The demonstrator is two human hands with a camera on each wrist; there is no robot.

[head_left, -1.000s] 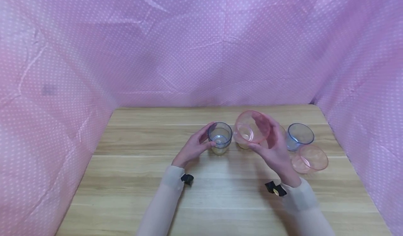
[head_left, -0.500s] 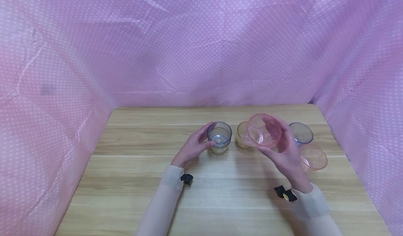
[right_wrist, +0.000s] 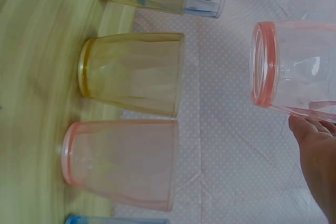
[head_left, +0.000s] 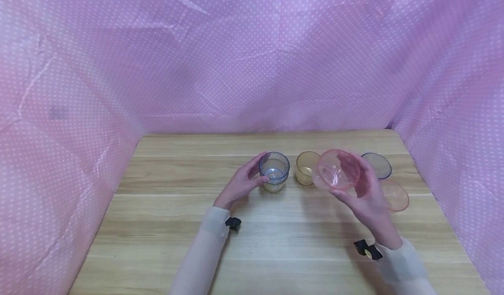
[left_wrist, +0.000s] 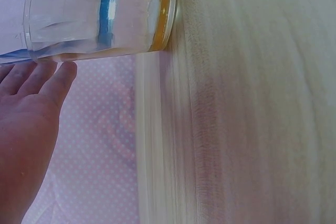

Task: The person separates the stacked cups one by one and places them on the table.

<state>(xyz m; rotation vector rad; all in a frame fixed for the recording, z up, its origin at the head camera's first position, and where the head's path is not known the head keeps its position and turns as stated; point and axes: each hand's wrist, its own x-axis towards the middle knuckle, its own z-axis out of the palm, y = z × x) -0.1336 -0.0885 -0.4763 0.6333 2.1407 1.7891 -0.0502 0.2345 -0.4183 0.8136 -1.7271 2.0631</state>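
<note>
My left hand (head_left: 242,186) grips a stack on the table: a clear blue cup (head_left: 274,160) nested in a yellow cup (head_left: 274,188). In the left wrist view, the blue base ring (left_wrist: 107,11) shows above the yellow base ring (left_wrist: 165,14). My right hand (head_left: 370,201) holds a clear pink cup (head_left: 336,170) above the table, thumb and fingers on opposite sides, its mouth tilted towards the head camera. Another yellow cup (head_left: 305,168) stands upright between the stack and the held cup. The right wrist view shows the raised pink cup (right_wrist: 294,69) apart from the others.
Behind my right hand stand a blue cup (head_left: 377,166) and a pink cup (head_left: 395,195), both partly hidden. A standing pink cup (right_wrist: 123,163) also appears beside the yellow one in the right wrist view. Pink dotted cloth (head_left: 275,67) surrounds the wooden table (head_left: 165,233).
My right hand has carried the pink cup to the right and slightly nearer, uncovering the standing yellow cup. My left hand and its stack have stayed almost still.
</note>
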